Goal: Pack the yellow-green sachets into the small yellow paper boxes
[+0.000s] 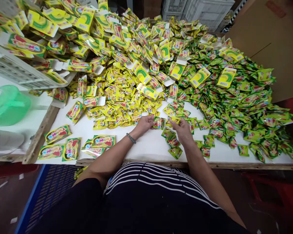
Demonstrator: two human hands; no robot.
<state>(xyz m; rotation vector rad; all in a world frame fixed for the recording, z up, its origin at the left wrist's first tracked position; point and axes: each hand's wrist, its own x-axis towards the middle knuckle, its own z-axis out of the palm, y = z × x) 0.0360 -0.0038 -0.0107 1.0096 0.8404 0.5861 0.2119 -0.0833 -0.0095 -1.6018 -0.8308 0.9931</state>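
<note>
My left hand (146,124), with a beaded bracelet on its wrist, pinches the edge of a green candy packet (159,123) above the white tabletop (146,146). Across from it, my right hand (183,130) has its fingers closed on a yellow candy packet (174,121). Several loose green packets (173,141) lie beside and below my right hand. Behind my left hand spreads a heap of small yellow packets (122,107). A larger heap of green packets (236,110) fills the right side.
Many yellow cartons (141,73) cover the back, some with open flaps. At the left stand a white crate (34,71), a green scoop (11,105) and a white mug (6,141). Several flat cartons (72,149) lie front left. A blue crate (47,185) sits below the table edge.
</note>
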